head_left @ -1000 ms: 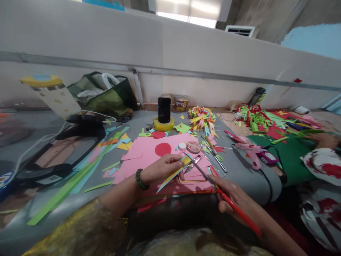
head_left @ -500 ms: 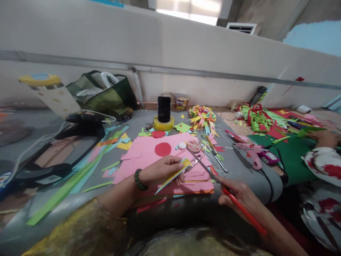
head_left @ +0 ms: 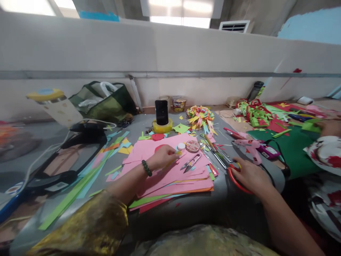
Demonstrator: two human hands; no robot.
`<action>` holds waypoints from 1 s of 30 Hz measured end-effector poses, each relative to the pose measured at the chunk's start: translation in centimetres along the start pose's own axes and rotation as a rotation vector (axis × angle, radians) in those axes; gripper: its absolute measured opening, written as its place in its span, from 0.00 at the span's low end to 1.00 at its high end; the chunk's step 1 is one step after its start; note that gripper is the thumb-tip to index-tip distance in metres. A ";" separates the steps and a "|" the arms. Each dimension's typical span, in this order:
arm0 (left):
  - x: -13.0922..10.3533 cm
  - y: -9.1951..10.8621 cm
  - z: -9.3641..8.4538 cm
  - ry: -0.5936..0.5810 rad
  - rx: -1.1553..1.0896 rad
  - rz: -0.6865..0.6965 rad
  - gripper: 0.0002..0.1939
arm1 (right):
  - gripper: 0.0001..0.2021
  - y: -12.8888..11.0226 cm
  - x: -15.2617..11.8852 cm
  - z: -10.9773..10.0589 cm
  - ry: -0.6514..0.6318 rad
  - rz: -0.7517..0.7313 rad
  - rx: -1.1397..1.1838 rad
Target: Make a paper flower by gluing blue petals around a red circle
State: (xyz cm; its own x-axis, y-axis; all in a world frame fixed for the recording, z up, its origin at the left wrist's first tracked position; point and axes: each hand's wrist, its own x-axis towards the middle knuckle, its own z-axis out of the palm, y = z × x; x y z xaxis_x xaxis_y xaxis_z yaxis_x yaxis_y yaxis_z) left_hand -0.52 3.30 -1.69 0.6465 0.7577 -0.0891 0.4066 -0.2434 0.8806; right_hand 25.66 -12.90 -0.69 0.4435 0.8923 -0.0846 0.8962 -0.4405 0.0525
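My left hand (head_left: 163, 157), with a green bead bracelet at the wrist, is pinched on a small yellow paper piece (head_left: 179, 153) above a pink paper stack (head_left: 153, 183). Most of that piece is hidden or blurred. Low at the table's right side, my right hand (head_left: 252, 175) is closed on red-handled scissors (head_left: 237, 183); fingers partly cover the handles. Thread snips (head_left: 191, 163) lie on the pink stack, beside a round patterned tin (head_left: 192, 145) and a white cap (head_left: 181, 146). A red paper circle shows partly behind my left hand.
Behind the stack, a phone (head_left: 161, 112) stands in a yellow tape roll (head_left: 162, 126). A paper-strip rosette (head_left: 201, 117) sits right of it. A pink glue gun (head_left: 252, 149) lies near my right hand. Long green strips (head_left: 69, 193) lie left. A co-worker's sleeve (head_left: 325, 153) is far right.
My right hand has moved right and lowered the scissors, turning them away from the left hand. My left hand, with the paper, has shifted slightly up and left. The snips are now uncovered.
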 end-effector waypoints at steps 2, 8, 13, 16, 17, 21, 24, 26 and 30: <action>0.7 0.1 0.7 0.005 0.234 -0.004 0.17 | 0.18 -0.4 0.1 0.1 -0.021 0.024 -0.016; 0.9 0.1 1.1 -0.002 0.266 -0.080 0.17 | 0.17 -0.2 0.6 0.3 -0.039 0.077 0.011; 0.1 0.3 -0.5 0.107 0.014 -0.076 0.17 | 0.19 0.7 1.3 0.8 0.042 0.108 0.051; -0.3 0.5 -1.3 0.136 -0.167 -0.093 0.20 | 0.20 1.0 1.8 1.1 0.076 0.124 0.058; -0.5 0.5 -1.5 0.145 -0.214 -0.097 0.21 | 0.20 1.1 2.0 1.1 0.065 0.123 0.050; -0.9 0.7 -1.4 0.102 -0.355 -0.115 0.24 | 0.18 1.5 2.9 1.2 0.018 0.087 -0.023; -1.3 0.8 -1.1 0.070 -0.420 -0.102 0.25 | 0.13 2.0 3.1 0.6 0.027 0.049 -0.072; -1.5 0.9 -0.8 0.060 -0.439 -0.071 0.26 | 0.11 1.8 2.8 -0.4 0.109 -0.004 -0.042; -1.6 1.1 -0.2 0.031 -0.427 0.067 0.25 | 0.17 -2.3 2.2 -2.3 0.319 -0.254 0.453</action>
State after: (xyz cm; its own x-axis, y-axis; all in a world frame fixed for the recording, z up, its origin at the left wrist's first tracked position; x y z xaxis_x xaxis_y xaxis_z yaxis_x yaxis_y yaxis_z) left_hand -1.25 1.88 -0.50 0.6401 0.7681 -0.0171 0.0570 -0.0252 0.9981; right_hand 24.53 -9.66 1.32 0.2535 0.9299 0.2667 0.9195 -0.1460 -0.3649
